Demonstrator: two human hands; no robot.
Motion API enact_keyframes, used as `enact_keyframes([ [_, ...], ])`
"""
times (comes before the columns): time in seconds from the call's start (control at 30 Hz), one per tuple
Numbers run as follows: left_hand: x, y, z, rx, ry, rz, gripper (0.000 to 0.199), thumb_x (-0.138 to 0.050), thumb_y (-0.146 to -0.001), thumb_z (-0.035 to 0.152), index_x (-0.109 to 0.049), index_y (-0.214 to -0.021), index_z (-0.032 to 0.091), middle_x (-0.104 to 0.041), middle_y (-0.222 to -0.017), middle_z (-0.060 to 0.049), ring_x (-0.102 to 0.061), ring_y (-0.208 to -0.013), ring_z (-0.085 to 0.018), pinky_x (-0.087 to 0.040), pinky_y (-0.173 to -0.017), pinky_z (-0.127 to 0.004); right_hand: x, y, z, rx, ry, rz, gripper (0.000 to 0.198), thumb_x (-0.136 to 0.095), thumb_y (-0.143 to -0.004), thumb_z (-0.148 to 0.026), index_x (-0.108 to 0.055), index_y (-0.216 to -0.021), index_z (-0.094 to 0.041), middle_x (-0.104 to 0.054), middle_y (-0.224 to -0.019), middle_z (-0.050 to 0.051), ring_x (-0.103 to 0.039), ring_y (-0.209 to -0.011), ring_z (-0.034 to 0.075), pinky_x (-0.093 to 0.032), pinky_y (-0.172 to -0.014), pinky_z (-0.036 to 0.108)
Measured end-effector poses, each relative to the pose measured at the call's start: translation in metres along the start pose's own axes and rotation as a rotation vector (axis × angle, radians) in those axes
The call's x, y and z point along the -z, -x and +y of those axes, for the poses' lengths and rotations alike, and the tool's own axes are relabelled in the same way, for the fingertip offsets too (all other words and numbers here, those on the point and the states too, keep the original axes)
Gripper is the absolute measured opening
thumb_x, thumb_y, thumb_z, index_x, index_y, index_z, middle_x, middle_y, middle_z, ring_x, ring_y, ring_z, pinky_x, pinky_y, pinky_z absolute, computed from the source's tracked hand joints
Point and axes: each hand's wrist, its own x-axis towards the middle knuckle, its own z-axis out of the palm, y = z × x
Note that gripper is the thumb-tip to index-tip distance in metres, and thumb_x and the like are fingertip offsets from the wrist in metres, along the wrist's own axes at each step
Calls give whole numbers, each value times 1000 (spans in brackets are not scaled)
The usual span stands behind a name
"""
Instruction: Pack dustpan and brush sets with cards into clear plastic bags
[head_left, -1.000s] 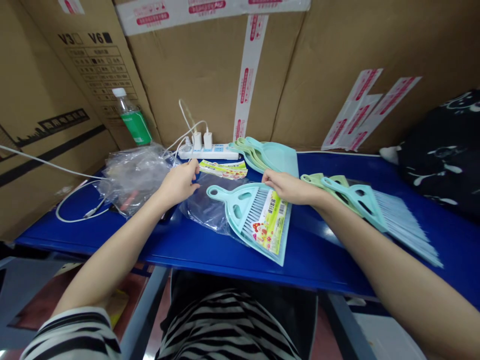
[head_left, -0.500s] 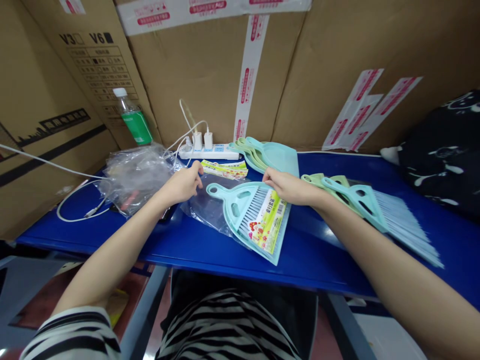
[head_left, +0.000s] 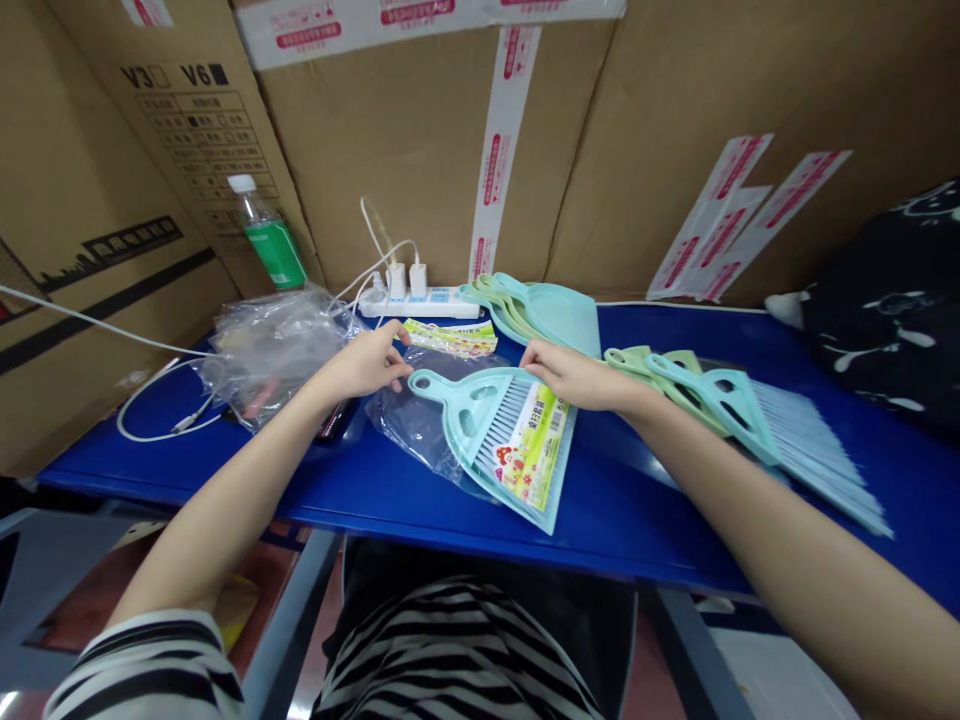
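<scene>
A pale turquoise dustpan [head_left: 466, 408] lies face up, with a bristled brush [head_left: 504, 412] nested in it and a yellow-green printed label card [head_left: 534, 450] across the bristles. At the far right edge, my right hand [head_left: 566, 372] is closed on the dustpan beside the label's top end. My left hand [head_left: 369, 362] has its fingers curled, the lower fingertips pinching the looped end of the handle. Under the handle and pan spreads a clear plastic bag [head_left: 412, 428]. Behind lies a small pile of label cards [head_left: 450, 338].
Stacked dustpans [head_left: 559, 315] stand at the back, with several brushes [head_left: 750, 415] to the right. Crumpled clear bags [head_left: 277, 335], a green-labelled bottle [head_left: 274, 245] and a power strip [head_left: 442, 303] with cables sit left and behind. Cardboard [head_left: 420, 130] walls the blue table [head_left: 315, 490]. A black patterned cloth item [head_left: 885, 310] is at right.
My left hand has come slightly down and right, its fingertips now meeting the handle's end. The dustpan has shifted a little to the left, with my right hand still at its edge.
</scene>
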Motion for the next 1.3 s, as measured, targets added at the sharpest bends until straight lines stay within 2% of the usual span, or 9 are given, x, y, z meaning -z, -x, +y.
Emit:
enact_keyframes([
  [0.2, 0, 0, -3, 5, 87, -22, 33, -50, -74, 13, -44, -105, 19, -73, -88, -4, -65, -53, -11, -46, -53, -21, 0, 1, -1, -44, -12, -16, 13, -40, -84, -19, -42, -72, -24, -59, -75, 4, -55, -71, 18, -44, -66, 32],
  [0.3, 1, 0, -5, -10, 110, -16, 35, -49, -73, 11, -45, -107, 20, -73, -93, -5, -66, -55, -11, -47, -54, -21, 2, 1, -4, -65, -12, -36, 14, -40, -84, -20, -42, -71, -24, -60, -76, 4, -56, -72, 19, -44, -67, 33],
  [0.47, 2, -2, -5, -20, 72, -36, 37, -55, -74, 15, -48, -109, 18, -73, -80, -3, -67, -60, -12, -50, -61, -24, 3, 1, -8, -96, -2, -46, 15, -39, -84, -18, -41, -71, -25, -60, -79, 5, -56, -75, 20, -44, -69, 33],
  [0.6, 2, -3, -3, 3, 55, -62, 35, -57, -76, 23, -48, -109, 16, -72, -73, -2, -68, -65, -15, -49, -62, -25, 4, 1, -9, -99, -30, -36, 14, -42, -83, -17, -42, -71, -25, -60, -79, 5, -56, -75, 19, -44, -70, 32],
  [0.9, -3, -4, -3, -6, -40, 8, 24, -58, -72, 19, -44, -92, 20, -65, -62, 4, -63, -59, -12, -44, -57, -21, 2, 0, -5, -113, -72, -21, 14, -43, -85, -20, -43, -72, -23, -56, -72, 0, -53, -69, 16, -43, -66, 30],
  [1.13, -4, -4, -5, -30, -176, 63, 23, -53, -70, 12, -41, -88, 21, -62, -62, 6, -62, -62, -14, -43, -62, -25, 2, 2, -8, -247, -372, 12, 17, -48, -88, -34, -44, -76, -23, -47, -60, -4, -48, -57, 13, -39, -53, 25],
  [1.3, -6, -2, -4, 12, -148, 28, 27, -45, -72, 6, -43, -94, 21, -57, -56, 9, -63, -56, -14, -44, -64, -25, 3, 3, -14, -423, -658, -21, 12, -49, -91, -32, -46, -83, -23, -58, -72, 0, -58, -66, 13, -46, -55, 23],
])
